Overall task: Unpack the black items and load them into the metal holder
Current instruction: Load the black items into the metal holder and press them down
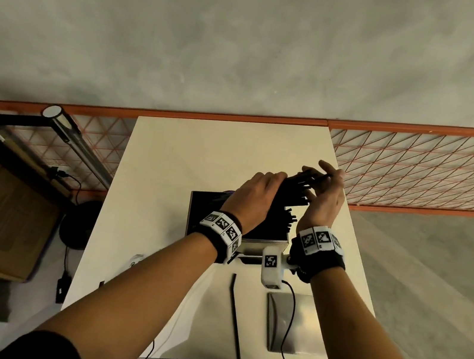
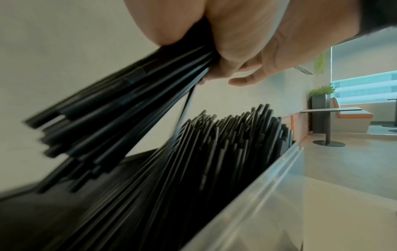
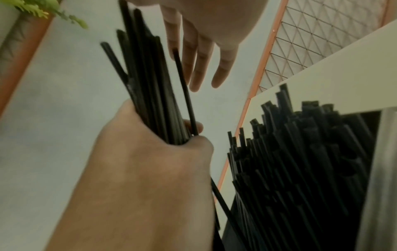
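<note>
Gripping a bundle of black straws (image 3: 150, 84) in a closed fist, the left hand (image 1: 253, 196) holds it tilted above the metal holder (image 1: 263, 241) on the white table (image 1: 163, 198). The right hand (image 1: 325, 194) hovers at the bundle's upper ends, fingers (image 3: 199, 68) straight and spread, one fingertip touching a single straw. Below, the holder is already packed with upright straws (image 2: 225, 144). One loose straw (image 1: 234, 310) lies on the table nearer the person, beside a flat metal lid (image 1: 296, 324).
</note>
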A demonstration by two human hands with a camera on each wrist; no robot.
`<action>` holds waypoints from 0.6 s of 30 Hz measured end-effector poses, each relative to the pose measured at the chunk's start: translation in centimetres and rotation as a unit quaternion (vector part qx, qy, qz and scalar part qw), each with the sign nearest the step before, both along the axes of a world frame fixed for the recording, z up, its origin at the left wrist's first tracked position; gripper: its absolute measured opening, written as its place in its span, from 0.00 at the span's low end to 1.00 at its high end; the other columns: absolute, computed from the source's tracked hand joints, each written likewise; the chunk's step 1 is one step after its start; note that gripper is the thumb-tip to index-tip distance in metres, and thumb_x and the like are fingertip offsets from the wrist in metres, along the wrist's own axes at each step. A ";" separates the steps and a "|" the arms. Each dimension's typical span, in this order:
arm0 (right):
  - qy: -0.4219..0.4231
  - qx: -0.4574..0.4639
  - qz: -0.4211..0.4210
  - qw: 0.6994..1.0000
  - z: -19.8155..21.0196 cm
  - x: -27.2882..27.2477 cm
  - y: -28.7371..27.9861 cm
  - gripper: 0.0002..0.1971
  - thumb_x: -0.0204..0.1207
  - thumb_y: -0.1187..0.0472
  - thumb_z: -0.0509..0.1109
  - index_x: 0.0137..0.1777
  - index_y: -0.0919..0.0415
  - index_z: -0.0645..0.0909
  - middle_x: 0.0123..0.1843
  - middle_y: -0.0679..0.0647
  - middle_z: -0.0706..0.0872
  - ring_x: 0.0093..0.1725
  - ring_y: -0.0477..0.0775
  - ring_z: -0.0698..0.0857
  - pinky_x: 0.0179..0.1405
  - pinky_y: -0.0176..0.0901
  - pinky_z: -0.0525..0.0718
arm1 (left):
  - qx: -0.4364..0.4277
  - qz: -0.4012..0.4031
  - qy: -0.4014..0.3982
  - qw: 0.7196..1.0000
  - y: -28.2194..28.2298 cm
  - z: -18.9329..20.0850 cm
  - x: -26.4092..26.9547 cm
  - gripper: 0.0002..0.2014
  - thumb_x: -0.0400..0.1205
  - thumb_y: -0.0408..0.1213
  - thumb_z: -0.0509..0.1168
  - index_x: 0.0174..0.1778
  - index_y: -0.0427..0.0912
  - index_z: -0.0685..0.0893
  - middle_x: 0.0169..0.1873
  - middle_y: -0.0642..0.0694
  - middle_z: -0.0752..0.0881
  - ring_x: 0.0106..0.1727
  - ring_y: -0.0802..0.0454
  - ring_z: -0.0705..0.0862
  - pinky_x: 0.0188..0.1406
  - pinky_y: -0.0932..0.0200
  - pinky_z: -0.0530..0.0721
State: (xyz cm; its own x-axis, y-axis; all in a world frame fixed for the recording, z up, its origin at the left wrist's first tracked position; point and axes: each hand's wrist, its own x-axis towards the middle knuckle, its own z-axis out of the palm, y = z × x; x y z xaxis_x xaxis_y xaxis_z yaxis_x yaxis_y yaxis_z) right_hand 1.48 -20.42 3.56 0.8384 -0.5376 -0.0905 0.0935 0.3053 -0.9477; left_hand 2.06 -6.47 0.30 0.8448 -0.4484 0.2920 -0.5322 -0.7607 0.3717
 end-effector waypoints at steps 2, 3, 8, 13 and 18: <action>0.008 -0.016 0.009 1.000 -0.5 0.3 0.2 0.23 0.87 0.44 0.51 0.60 0.55 0.84 0.51 0.57 0.92 0.55 0.57 0.89 0.54 0.51 0.85 | 0.018 0.015 0.022 0.999 0.4 -0.7 0.0 0.34 0.74 0.19 0.71 0.78 0.34 0.72 0.57 0.35 0.84 0.56 0.38 0.83 0.56 0.44 0.88; 0.023 -0.038 0.020 0.999 -1.0 0.5 0.4 0.21 0.86 0.44 0.54 0.60 0.54 0.85 0.51 0.55 0.92 0.55 0.55 0.89 0.55 0.52 0.85 | 0.023 0.021 0.039 0.999 0.7 -1.3 0.0 0.34 0.75 0.20 0.72 0.78 0.35 0.71 0.59 0.35 0.83 0.58 0.38 0.82 0.59 0.44 0.87; 0.124 -0.313 0.172 0.926 -4.9 0.3 1.8 0.14 0.85 0.54 0.61 0.58 0.58 0.86 0.60 0.55 0.88 0.59 0.55 0.85 0.60 0.46 0.79 | 0.021 0.024 0.117 0.993 2.3 -4.4 -0.9 0.34 0.77 0.31 0.76 0.79 0.37 0.71 0.69 0.38 0.77 0.68 0.40 0.77 0.74 0.46 0.76; 0.110 -0.460 0.257 0.843 -7.3 -0.9 2.6 0.18 0.86 0.55 0.59 0.69 0.61 0.81 0.68 0.57 0.83 0.65 0.59 0.82 0.67 0.47 0.77 | -0.023 0.053 0.135 0.989 4.8 -6.5 -1.2 0.33 0.78 0.47 0.78 0.76 0.39 0.76 0.66 0.40 0.75 0.69 0.40 0.75 0.75 0.45 0.76; 0.120 -0.424 0.199 0.875 -6.7 -0.6 1.8 0.21 0.86 0.55 0.59 0.76 0.61 0.76 0.75 0.56 0.78 0.72 0.56 0.77 0.68 0.39 0.70 | -0.042 0.081 0.159 0.983 7.3 -7.6 -2.3 0.39 0.78 0.58 0.74 0.81 0.43 0.71 0.73 0.45 0.69 0.76 0.45 0.70 0.79 0.48 0.72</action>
State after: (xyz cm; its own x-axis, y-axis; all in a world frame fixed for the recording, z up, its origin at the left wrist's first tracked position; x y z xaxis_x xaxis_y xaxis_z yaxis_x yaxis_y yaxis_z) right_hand 0.84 -18.64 -3.14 0.9859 -0.1672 0.0007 -0.0935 -0.5549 -0.8266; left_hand -0.27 0.79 -7.34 0.9579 -0.2852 0.0319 -0.2527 -0.7855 0.5649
